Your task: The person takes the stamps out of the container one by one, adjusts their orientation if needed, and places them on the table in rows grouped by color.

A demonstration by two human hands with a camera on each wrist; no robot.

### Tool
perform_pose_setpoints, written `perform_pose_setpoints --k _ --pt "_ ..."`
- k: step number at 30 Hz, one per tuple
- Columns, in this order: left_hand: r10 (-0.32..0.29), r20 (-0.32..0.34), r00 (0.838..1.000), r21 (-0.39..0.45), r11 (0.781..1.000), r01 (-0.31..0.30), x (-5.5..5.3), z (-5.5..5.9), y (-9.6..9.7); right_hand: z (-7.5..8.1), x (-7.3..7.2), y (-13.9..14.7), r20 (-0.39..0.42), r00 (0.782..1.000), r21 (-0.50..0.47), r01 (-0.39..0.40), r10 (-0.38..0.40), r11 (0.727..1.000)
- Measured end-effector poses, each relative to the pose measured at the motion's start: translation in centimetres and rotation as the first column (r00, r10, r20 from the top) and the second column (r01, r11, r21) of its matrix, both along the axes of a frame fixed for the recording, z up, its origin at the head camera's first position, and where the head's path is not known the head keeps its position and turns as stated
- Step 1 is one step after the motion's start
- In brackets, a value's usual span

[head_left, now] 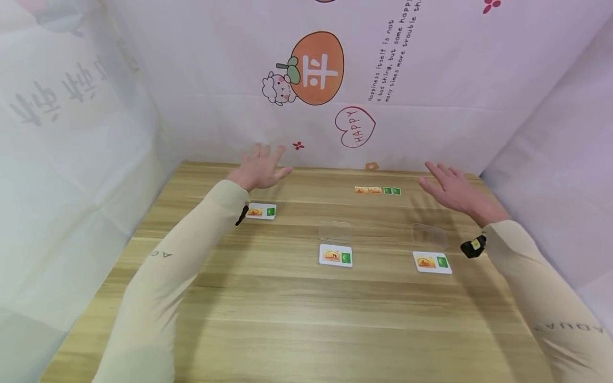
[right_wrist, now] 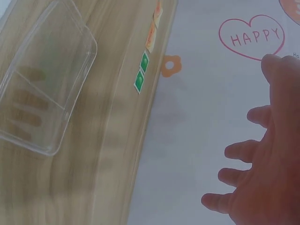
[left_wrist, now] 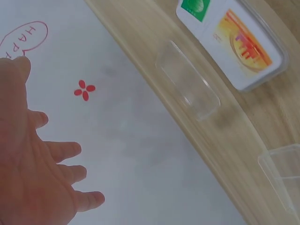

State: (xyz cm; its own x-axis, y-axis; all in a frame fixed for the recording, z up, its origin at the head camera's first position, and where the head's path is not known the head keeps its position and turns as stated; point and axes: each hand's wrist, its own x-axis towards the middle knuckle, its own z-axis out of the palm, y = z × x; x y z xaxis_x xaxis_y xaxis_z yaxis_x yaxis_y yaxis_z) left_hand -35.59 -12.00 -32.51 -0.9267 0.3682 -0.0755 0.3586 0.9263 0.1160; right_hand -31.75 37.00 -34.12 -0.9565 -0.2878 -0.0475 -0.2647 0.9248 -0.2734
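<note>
A white printed sheet hangs behind the wood-grained counter. Toward the counter's far side, the left hand and the right hand are held raised, fingers spread wide, both holding nothing. Three white cases with orange and green labels lie apart: the left case near the left wrist, the middle case between the arms, the right case near the right wrist. A clear middle lid and clear right lid lie just beyond their cases. Loose orange labels and green labels form a row between the hands.
</note>
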Motion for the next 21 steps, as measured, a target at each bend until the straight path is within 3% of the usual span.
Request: perform_pose_setpoints --k 21 --pt "-0.042 0.003 0.999 0.032 0.999 0.042 0.2 -0.8 2.4 -2.4 2.3 0.2 -0.128 0.991 -0.159 -0.064 0.044 0.985"
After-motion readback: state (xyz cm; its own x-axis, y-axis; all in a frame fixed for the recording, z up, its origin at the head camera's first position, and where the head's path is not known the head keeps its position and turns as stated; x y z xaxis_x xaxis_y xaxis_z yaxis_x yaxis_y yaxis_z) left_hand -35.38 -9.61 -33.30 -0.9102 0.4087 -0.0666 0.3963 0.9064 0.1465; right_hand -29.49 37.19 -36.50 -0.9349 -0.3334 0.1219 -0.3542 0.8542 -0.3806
